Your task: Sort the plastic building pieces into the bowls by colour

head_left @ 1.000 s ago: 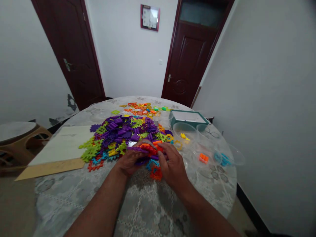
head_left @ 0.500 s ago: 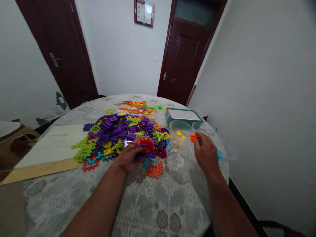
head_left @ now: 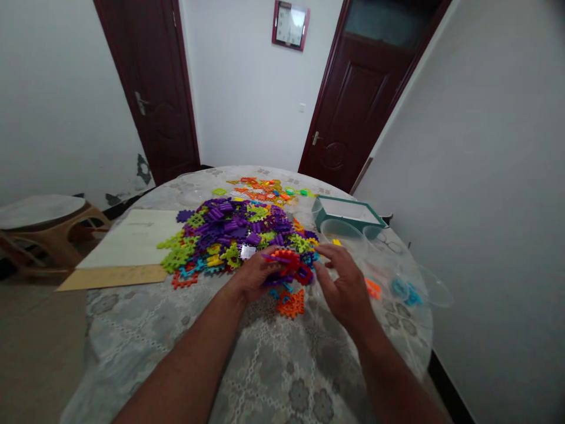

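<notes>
A heap of interlocking plastic pieces (head_left: 238,229), mostly purple and lime green, covers the middle of a round table (head_left: 273,365). My left hand (head_left: 252,275) is closed on a cluster of orange, red and purple pieces (head_left: 289,264) at the heap's near edge. My right hand (head_left: 344,284) hovers just right of that cluster, its fingers spread and nothing in them. An orange piece (head_left: 291,303) lies on the cloth between my hands.
Clear plastic bowls at the right hold sorted pieces: orange (head_left: 373,287), blue (head_left: 406,291), yellow (head_left: 338,241). A teal box (head_left: 348,212) stands behind them. A pale board (head_left: 132,238) lies at the left. More orange pieces (head_left: 260,188) lie at the far side.
My right hand carried an orange piece to the bowls at the right, let it go, and has come back empty beside the cluster. My left hand kept its hold.
</notes>
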{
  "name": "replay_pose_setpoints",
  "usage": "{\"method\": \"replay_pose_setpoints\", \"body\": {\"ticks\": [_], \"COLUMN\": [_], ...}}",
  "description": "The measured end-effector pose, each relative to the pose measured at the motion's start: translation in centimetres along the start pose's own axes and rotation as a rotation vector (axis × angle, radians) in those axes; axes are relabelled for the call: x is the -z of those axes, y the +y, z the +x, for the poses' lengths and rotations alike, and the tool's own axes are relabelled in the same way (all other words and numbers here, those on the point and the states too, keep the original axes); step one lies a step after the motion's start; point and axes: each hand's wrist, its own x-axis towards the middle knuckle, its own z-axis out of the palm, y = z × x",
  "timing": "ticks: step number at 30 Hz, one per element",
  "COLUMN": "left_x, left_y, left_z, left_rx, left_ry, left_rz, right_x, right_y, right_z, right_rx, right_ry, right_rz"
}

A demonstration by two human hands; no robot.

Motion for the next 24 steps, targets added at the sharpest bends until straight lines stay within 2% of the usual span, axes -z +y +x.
{"method": "replay_pose_setpoints", "body": {"ticks": [4,8,11,14,16,18,21,24], "left_x": [0.0,-0.2,-0.4,-0.6,-0.7,-0.7,-0.6,-0.4], "left_y": [-0.7,-0.8,-0.3,0.3,0.5,0.5,0.5,0.4], "left_z": [0.3,0.6,0.5,0.4,0.3,0.4,0.5,0.6], "left_rx": [-0.101,-0.129,-0.132,-0.08,-0.012,0.045,0.058,0.046], "left_ry": [-0.087,-0.089,-0.031,0.054,0.131,0.19,0.203,0.191], "left_rz": [0.002,0.041,0.099,0.117,0.077,0.02,-0.023,-0.036], "right_x": [-3.1,-5.0,-4.9,-3.2,-1.6,0.1,1.9,2.7], "right_y": [-3.2,-4.0,-4.0,-3.1,-1.2,1.8,7.6,13.1], "right_z": [1.1,1.9,2.4,3.5,5.1,7.2,11.1,14.6], "right_rx": [0.123,0.134,0.108,0.008,-0.076,-0.149,-0.305,-0.432], "right_ry": [-0.118,-0.204,-0.167,-0.058,-0.026,-0.09,-0.279,-0.315], "right_rz": [-0.018,-0.08,-0.008,0.076,0.026,-0.088,-0.322,-0.471]}}
